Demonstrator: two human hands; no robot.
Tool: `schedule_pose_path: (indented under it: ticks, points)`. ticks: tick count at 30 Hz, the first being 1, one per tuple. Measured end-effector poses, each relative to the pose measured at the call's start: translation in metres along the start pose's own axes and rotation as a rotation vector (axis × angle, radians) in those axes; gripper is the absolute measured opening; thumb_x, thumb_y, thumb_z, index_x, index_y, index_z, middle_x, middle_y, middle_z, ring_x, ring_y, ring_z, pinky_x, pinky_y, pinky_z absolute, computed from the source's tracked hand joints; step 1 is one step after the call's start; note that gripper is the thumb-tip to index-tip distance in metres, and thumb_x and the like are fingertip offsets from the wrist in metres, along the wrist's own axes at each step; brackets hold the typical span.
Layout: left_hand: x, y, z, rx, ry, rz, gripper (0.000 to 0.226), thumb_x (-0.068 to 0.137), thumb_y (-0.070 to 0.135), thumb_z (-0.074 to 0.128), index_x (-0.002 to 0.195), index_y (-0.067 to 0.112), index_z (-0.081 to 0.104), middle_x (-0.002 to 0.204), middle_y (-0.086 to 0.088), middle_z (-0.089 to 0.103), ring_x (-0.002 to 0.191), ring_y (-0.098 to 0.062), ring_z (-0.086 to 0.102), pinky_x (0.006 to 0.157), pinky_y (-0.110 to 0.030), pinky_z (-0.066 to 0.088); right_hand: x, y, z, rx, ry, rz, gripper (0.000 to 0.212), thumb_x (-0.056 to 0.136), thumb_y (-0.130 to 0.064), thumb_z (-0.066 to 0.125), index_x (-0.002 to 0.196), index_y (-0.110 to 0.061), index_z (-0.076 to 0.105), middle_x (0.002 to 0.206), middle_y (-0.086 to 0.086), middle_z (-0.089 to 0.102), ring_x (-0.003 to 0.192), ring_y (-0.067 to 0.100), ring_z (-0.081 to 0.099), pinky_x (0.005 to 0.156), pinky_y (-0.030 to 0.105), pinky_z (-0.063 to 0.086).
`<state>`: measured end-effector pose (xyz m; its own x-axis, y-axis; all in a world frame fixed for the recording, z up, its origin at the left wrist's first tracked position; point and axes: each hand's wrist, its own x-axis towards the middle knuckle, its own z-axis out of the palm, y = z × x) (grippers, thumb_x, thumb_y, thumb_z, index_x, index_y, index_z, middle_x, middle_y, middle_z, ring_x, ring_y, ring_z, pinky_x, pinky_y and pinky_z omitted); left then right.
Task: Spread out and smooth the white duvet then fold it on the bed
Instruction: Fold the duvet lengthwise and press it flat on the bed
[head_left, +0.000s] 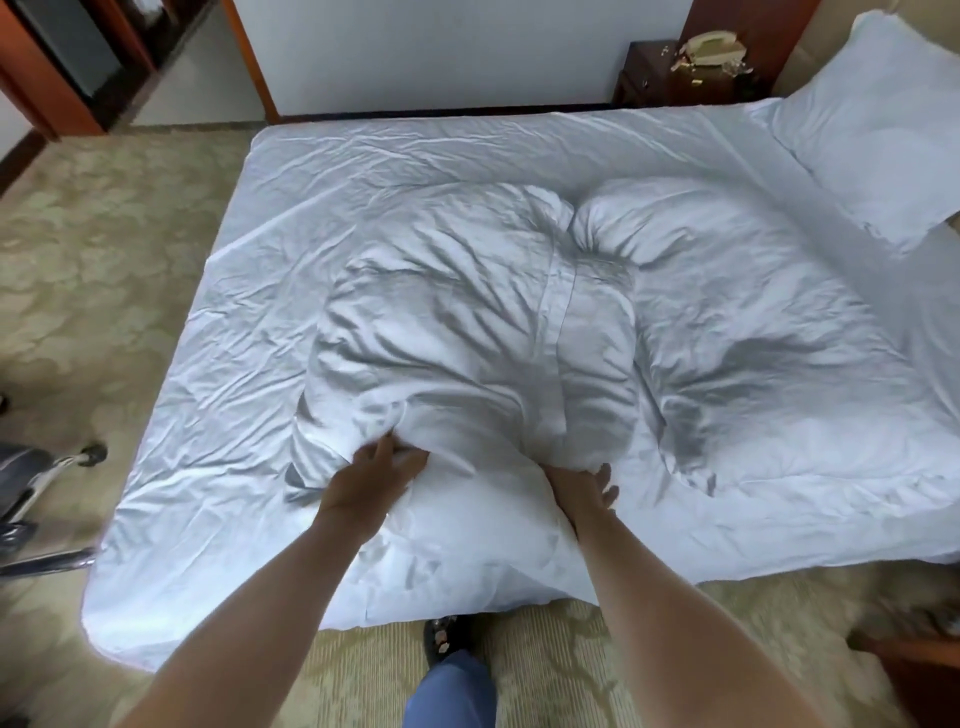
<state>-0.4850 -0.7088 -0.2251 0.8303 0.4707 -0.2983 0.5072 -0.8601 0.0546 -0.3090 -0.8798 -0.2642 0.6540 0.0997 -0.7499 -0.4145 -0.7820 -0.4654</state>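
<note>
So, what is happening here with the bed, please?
A person stands at the side of the bed and works on the white duvet, which lies bunched in a heap, not yet spread or folded. The left hand and the right hand both grip its near edge. A pillow lies at the head end.

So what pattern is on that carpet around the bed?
The carpet is beige-green with a pale, cloud-like floral pattern, seen best in the head view.
</note>
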Motion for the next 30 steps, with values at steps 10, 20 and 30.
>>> schedule_pose_path:
  ticks: [10, 20, 30]
  points:
    - [0.021, -0.002, 0.015, 0.131, -0.198, 0.033, 0.061, 0.096, 0.021, 0.047, 0.148, 0.037, 0.018, 0.144, -0.010, 0.032, 0.127, -0.030, 0.043, 0.093, -0.042, 0.048, 0.001, -0.007, 0.000, -0.118, 0.068, -0.075, 0.058, 0.084, -0.041, 0.062, 0.130, -0.007, 0.049, 0.120, 0.009, 0.060, 0.113, 0.030, 0.054, 0.099, 0.038, 0.041]
    - [0.030, -0.001, -0.086, -0.015, 0.121, -0.112, 0.052, 0.092, 0.024, 0.049, 0.142, 0.025, 0.036, 0.132, -0.001, 0.048, 0.114, -0.023, 0.059, 0.087, -0.036, 0.051, -0.075, -0.187, -0.047, -0.219, 0.500, -0.847, 0.038, 0.083, -0.010, 0.064, 0.118, 0.002, 0.057, 0.124, 0.016, 0.056, 0.122, 0.032, 0.049, 0.098, 0.038, 0.042]
    - [-0.002, 0.126, -0.010, 0.044, -0.129, 0.076, 0.071, 0.091, 0.018, 0.048, 0.148, 0.043, 0.014, 0.155, 0.004, 0.020, 0.139, -0.024, 0.027, 0.109, -0.034, 0.035, 0.003, -0.051, -0.138, -0.496, 0.389, -0.585, 0.054, 0.092, -0.019, 0.053, 0.143, -0.010, 0.035, 0.137, 0.017, 0.043, 0.126, 0.036, 0.044, 0.103, 0.043, 0.040]
